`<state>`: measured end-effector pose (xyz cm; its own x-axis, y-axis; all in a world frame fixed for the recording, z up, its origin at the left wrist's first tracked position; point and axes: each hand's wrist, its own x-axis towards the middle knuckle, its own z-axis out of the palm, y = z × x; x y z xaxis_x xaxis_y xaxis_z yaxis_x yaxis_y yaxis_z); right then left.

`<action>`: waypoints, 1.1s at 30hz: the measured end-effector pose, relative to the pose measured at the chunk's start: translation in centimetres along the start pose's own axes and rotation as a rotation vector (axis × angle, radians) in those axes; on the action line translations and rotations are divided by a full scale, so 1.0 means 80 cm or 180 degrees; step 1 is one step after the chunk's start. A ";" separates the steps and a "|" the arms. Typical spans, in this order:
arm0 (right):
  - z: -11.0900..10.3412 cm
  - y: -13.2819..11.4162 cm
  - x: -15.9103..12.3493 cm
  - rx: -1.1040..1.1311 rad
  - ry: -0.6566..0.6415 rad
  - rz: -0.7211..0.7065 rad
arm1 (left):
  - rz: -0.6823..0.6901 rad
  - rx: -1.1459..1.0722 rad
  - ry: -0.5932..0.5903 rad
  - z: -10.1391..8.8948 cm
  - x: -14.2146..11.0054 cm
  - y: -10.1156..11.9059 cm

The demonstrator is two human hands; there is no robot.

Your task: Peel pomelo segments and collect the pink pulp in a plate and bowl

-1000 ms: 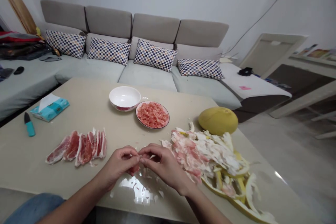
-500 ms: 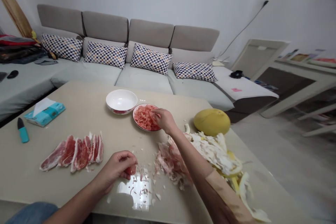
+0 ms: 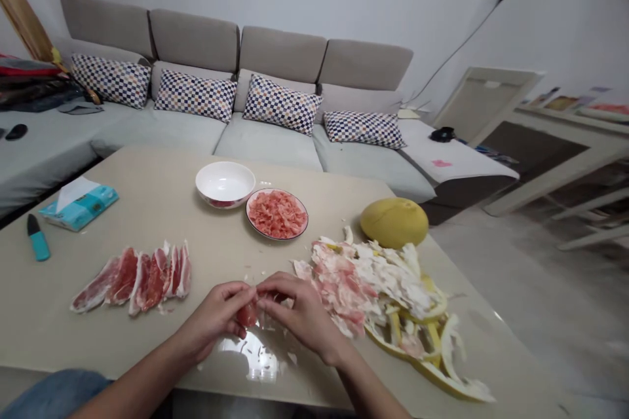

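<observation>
My left hand (image 3: 221, 315) is closed around a red pomelo segment (image 3: 247, 314) above the table's front part. Close beside it, my right hand (image 3: 299, 311) pinches at the top edge of that same segment, thumb and forefinger together. Several unpeeled pomelo segments (image 3: 137, 280) lie in a row to the left. Beyond my hands, a dark-rimmed plate (image 3: 305, 222) holds a heap of peeled red pomelo flesh (image 3: 278, 213). Just right of my right hand is a pile of pinkish membranes and white pith (image 3: 344, 281), with yellow rind (image 3: 432, 373) beneath and beside it.
A white bowl (image 3: 225, 184) stands next to the plate. A whole yellow pomelo (image 3: 394, 222) sits at the right edge of the table (image 3: 162, 209). On the left are a blue tissue pack (image 3: 81, 204) and a small teal-handled knife (image 3: 38, 239). A grey sofa (image 3: 275, 144) stands behind.
My right hand has come back from the plate of pomelo flesh to the segment in my left hand. The left hand has kept its hold. The view has shifted slightly.
</observation>
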<state>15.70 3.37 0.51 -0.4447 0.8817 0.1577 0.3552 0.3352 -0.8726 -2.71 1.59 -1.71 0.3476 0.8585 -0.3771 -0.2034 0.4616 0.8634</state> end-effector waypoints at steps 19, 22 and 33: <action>0.041 -0.012 -0.066 0.0335 0.1124 0.0672 | 0.0428 -0.0143 -0.0606 0.012 -0.018 0.005; 0.043 -0.014 -0.065 0.0446 0.1173 0.0829 | 0.0425 -0.0063 -0.0589 0.011 -0.018 0.003; 0.036 -0.013 -0.067 0.0964 0.1002 0.1071 | 0.0327 -0.0026 -0.0695 0.006 -0.016 -0.001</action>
<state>15.36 -2.65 -0.75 -0.0636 0.9960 -0.0627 0.1621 -0.0517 -0.9854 -2.67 0.34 -1.11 0.5141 0.8328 -0.2052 -0.2551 0.3769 0.8904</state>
